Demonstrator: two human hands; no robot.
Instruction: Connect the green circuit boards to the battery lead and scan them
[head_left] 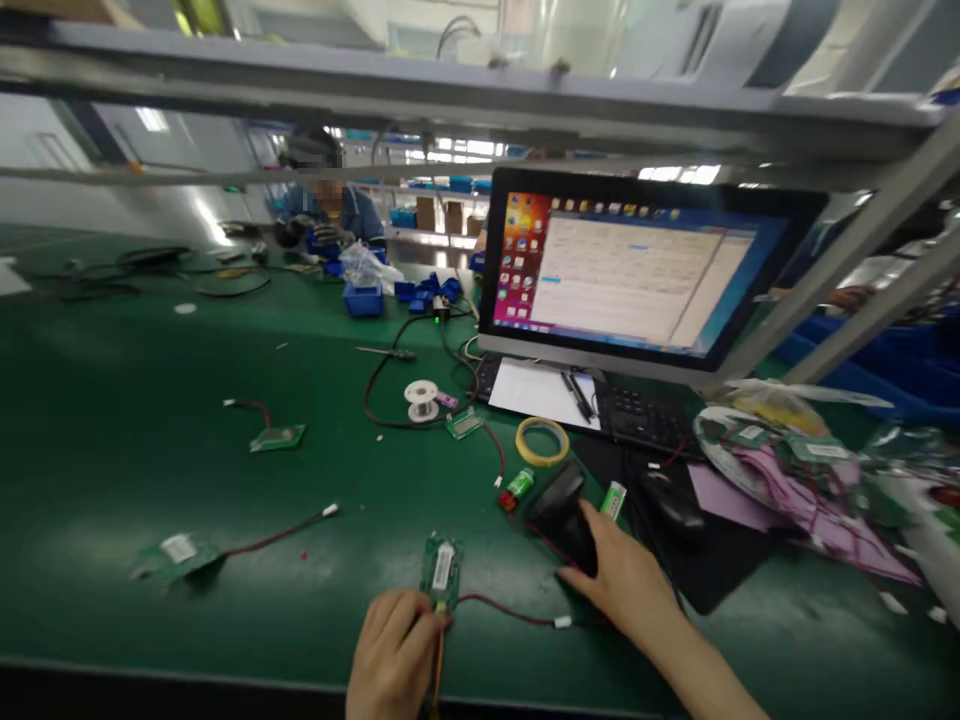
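My left hand pinches the near end of a small green circuit board with a white label, lying on the green mat. A red wire runs from the board to a white plug by my right hand. My right hand rests on a black handheld scanner, fingers wrapped over its near end. A green cylinder with a red tip and a small green-white part lie beside the scanner.
A monitor stands over a keyboard with paper and pen. Yellow tape roll, solder spool, a black mouse, more boards, a heap of bagged boards at right. Another person works at the far end.
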